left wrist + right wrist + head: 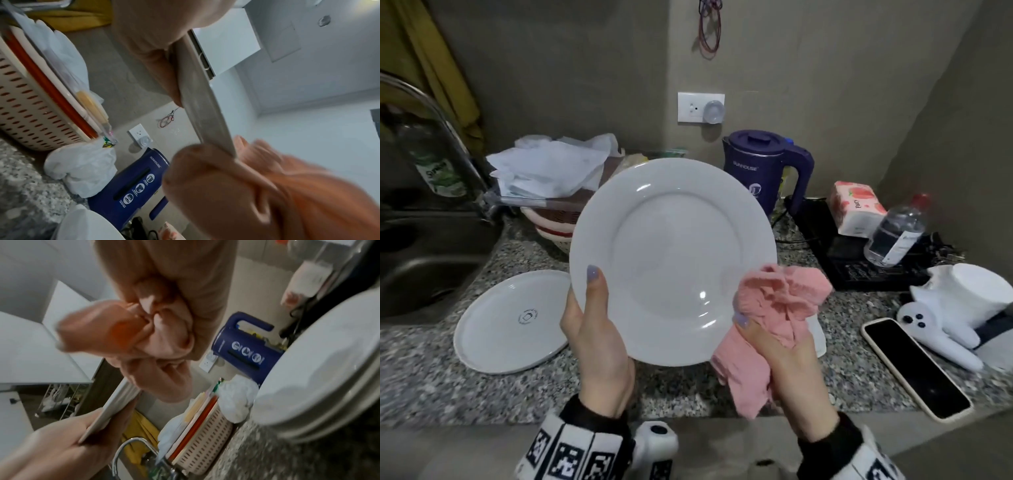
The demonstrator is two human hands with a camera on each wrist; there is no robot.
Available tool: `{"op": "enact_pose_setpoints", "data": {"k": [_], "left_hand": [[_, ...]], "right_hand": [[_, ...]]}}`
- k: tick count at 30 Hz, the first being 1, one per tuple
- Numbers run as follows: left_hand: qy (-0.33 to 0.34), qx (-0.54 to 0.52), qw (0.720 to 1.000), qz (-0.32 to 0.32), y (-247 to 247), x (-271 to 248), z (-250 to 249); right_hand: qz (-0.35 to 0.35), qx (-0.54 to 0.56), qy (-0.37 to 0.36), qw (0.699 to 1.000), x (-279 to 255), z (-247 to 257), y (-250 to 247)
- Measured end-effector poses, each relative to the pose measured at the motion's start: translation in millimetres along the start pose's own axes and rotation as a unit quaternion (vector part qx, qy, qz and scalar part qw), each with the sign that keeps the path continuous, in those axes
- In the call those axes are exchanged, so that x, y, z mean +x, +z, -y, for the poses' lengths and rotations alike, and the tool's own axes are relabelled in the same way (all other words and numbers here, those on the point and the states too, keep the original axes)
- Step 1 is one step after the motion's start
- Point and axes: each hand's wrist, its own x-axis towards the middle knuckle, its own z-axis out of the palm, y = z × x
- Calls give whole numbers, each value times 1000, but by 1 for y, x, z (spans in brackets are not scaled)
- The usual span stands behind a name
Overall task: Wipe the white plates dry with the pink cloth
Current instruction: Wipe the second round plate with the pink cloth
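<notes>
A large white plate [671, 253] is held upright above the counter. My left hand [592, 318] grips its lower left rim, thumb on the front. My right hand [763, 335] holds the bunched pink cloth [780, 301] against the lower right rim. The left wrist view shows that plate [205, 105] edge-on with the blurred cloth [308, 194] beside it. A second white plate [513, 322] lies upside down on the counter to the left. In the right wrist view the cloth [154, 337] fills the fist, and more white plates [318, 369] sit stacked at the right.
The steel sink [424, 260] and tap [438, 116] are at the left. Behind the plate stand a perforated basket [554, 226] and a blue kettle [763, 171]. A black cooker [859, 260], a bottle [897, 233], a phone [914, 366] and a white toy [962, 308] crowd the right.
</notes>
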Motion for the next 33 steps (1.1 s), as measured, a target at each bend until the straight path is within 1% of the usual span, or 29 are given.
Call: {"op": "enact_pose_setpoints", "data": {"k": [2,3,4,5,6,7,8,9,10,11,12,13,14,16,17,18,20,22,23,24,26,27,28,29,30,32,33], "left_hand": [[-10,11,999,-30,-9,2,2],[-16,18,999,-44,-12,3,2],[-21,21,998,-51,-15,4,3],[-25,21,998,-54,-18,5,3],[-30,22,998,-51,-19,5,4],[-40,23,998,-43,-18,4,3],[-47,21,998,-30,-17,3,3],[-54,20,998,-16,-14,0,2],[-58,31,998,-8,-12,-2,2],[-58,40,998,-5,-10,-4,1],[-54,48,997,-4,-10,-4,2],[-53,51,997,-8,-8,-4,1],[-53,49,997,-12,-9,-4,3],[-65,43,997,-8,-9,-4,6],[-74,36,997,-10,-10,-5,8],[-77,31,997,-3,-12,-6,9],[-77,42,996,3,-14,-7,7],[-74,40,996,6,-15,-7,4],[-74,37,997,10,-13,-7,1],[-75,41,996,15,-13,-7,3],[-82,33,996,28,-15,-2,6],[-102,25,994,35,-16,-2,7],[-112,18,992,53,-17,-1,8],[-114,23,991,71,-19,0,8],[-102,34,991,77,-22,1,10],[-53,64,994,77,-20,-1,5],[-36,87,993,77,-16,-4,0]], "right_hand": [[-8,-87,-15,996,4,10,-16],[-25,-120,-37,992,7,20,-24],[-40,-130,-59,989,10,31,-30],[-42,-118,-81,989,15,43,-32],[-11,-95,-94,991,18,57,-28],[50,-89,-96,990,21,65,-20],[124,-133,-102,978,23,70,-7],[190,-244,-131,942,26,66,5],[214,-372,-162,889,27,59,14],[192,-480,-188,835,28,49,17],[149,-545,-194,802,26,43,19],[124,-578,-189,784,21,40,21],[141,-584,-194,776,16,35,23],[232,-578,-210,754,5,26,35],[261,-581,-221,739,3,22,42],[255,-588,-241,729,7,21,47],[182,-620,-261,717,26,32,44],[118,-658,-246,702,41,48,27],[121,-664,-244,696,44,49,17],[149,-651,-242,704,41,45,12],[246,-586,-235,736,22,32,16],[292,-555,-236,742,10,22,23],[320,-541,-244,739,2,13,29],[323,-541,-257,732,0,8,32],[311,-554,-270,724,5,7,32],[245,-602,-290,703,30,23,27],[192,-623,-291,701,43,35,24]]}}
